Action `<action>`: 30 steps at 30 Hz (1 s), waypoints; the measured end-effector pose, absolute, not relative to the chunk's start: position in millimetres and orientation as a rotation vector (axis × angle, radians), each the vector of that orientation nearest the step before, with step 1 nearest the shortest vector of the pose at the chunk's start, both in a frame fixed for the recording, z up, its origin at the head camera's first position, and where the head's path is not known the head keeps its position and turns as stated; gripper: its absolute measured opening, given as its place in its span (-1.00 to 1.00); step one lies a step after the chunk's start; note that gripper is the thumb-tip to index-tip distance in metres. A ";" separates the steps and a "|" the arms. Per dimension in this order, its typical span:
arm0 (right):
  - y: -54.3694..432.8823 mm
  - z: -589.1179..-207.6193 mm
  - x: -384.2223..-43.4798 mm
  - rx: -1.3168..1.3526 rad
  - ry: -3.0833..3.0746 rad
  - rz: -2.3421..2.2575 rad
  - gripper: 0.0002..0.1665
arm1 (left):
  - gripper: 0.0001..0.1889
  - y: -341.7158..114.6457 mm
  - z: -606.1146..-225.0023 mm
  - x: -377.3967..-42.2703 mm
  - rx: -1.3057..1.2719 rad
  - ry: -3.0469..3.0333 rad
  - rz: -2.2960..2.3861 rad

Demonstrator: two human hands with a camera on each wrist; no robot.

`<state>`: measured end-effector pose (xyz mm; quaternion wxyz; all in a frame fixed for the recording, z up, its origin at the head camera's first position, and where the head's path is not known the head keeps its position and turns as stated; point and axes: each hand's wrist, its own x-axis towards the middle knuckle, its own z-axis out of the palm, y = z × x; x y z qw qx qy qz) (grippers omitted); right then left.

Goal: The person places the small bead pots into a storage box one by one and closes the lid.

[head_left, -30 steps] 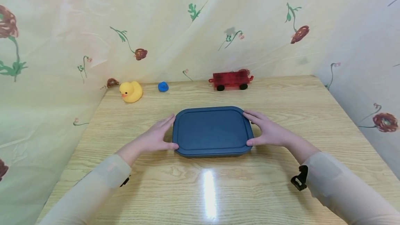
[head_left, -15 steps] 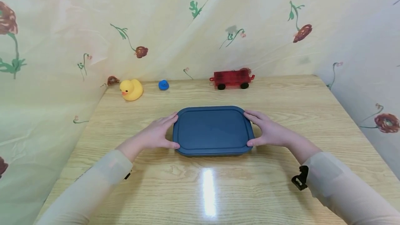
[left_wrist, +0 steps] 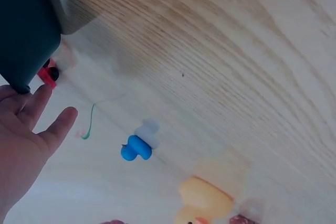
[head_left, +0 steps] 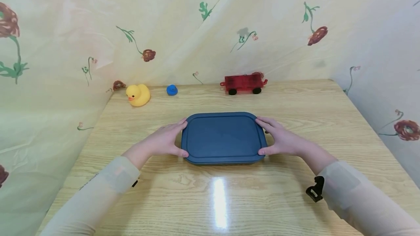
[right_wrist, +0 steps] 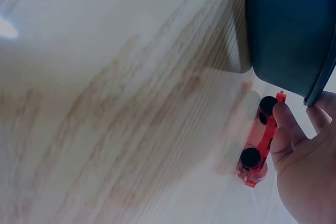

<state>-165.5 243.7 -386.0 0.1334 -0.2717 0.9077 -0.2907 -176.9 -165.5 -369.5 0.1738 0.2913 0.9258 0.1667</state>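
A dark blue, rectangular lidded container (head_left: 224, 137) with rounded corners stands on the wooden table, its lid on. At its left end my left hand (head_left: 165, 139) holds the rim, fingers at the far corner and thumb at the near one. My right hand (head_left: 284, 138) grips the opposite end in the same way. The left wrist view shows the fingertips (left_wrist: 39, 98) close under the container's lid edge. Fingers (right_wrist: 287, 121) of the right hand reach the lid's rim in the right wrist view. What the container holds is hidden.
Along the back of the table (head_left: 183, 207) stand a yellow rubber duck (head_left: 138, 95), a small blue duck (head_left: 172, 90) and a red toy wagon (head_left: 244, 83) with black wheels. A flower-patterned cloth (head_left: 177, 21) hangs behind and at both sides.
My left fingertips and thumb have shifted slightly inward over the container's left rim. The right hand and the container stay practically in place.
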 end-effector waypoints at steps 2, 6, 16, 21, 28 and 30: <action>243.4 -386.9 -164.3 -0.792 2.633 -0.858 0.24 | 0.22 -166.2 -370.0 -176.6 0.827 2.620 0.490; 243.3 -388.4 -162.6 -0.802 2.630 -0.879 0.24 | 0.21 -168.1 -372.9 -176.1 0.824 2.606 0.530; 245.7 -386.7 -160.7 -0.782 2.609 -0.885 0.23 | 0.23 -167.8 -376.6 -174.1 0.823 2.612 0.536; 246.7 -385.4 -159.8 -0.780 2.618 -0.898 0.22 | 0.21 -166.8 -375.4 -173.3 0.832 2.615 0.520; 246.9 -387.2 -160.0 -0.809 2.640 -0.890 0.21 | 0.18 -165.7 -371.1 -174.0 0.842 2.608 0.498; 246.8 -387.6 -160.3 -0.826 2.639 -0.888 0.21 | 0.18 -165.7 -370.6 -173.7 0.844 2.608 0.493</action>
